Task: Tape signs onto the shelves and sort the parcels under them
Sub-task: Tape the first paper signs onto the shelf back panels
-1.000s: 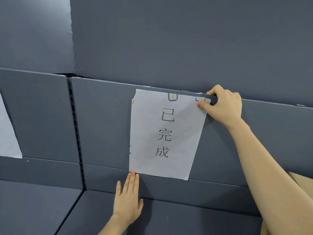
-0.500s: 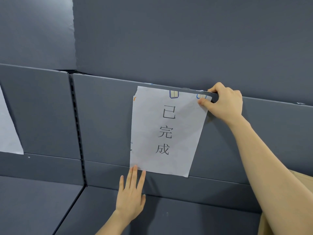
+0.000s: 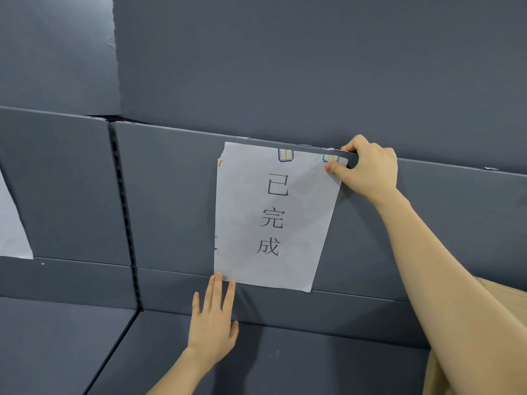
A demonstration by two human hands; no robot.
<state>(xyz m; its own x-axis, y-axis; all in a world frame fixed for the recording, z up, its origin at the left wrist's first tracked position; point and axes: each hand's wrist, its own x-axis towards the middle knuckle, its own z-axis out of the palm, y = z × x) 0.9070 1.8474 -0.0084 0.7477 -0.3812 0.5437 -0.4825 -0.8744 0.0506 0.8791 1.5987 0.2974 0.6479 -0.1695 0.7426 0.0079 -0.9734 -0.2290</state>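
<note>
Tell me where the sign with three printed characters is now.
In the head view the sign hangs mid-frame on the grey back panel, right hand pinching its top right corner, left hand touching its bottom left corner.

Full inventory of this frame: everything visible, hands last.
white paper sign: 1, white with black characters, centre, flat against a shelf panel.
tape pieces: 2 visible, pale with blue outlines, on the sign's top edge, at the middle and the right corner.
second white sheet: 1, white, left edge, partly out of frame.
dark grey shelf panels: several, dark grey, filling the view.
black slotted upright: 1, black, between panels left of the sign.
tan surface: 1, tan, lower right behind the right arm; cannot tell what it is.
left hand: flat, fingertips touching the sign's bottom left corner.
right hand: thumb pressing the sign's top right corner, fingers curled over the panel's top edge.
</note>
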